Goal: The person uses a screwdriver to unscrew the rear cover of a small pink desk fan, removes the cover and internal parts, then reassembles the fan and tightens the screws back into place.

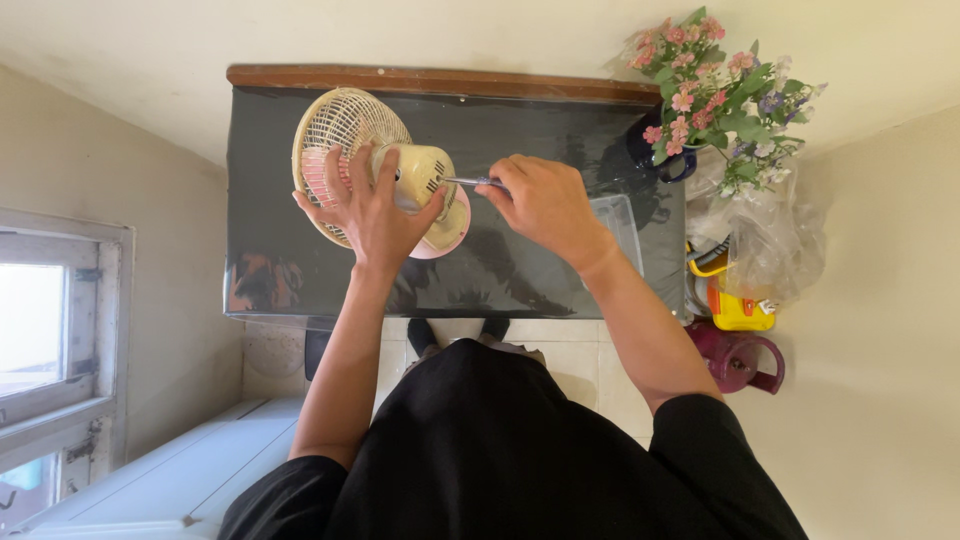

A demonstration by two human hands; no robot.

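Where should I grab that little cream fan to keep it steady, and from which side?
Grip the motor housing behind the grille, coming from your near side. The fan lies tipped on the table, and that rounded housing fits a palm, as the left hand shows; the wire grille would likely flex.

Your counter (300, 270) is dark and glossy with a wooden far edge; on it lie a small cream fan (345, 130), a clear plastic container (620, 225) and a dark blue vase (655, 160).
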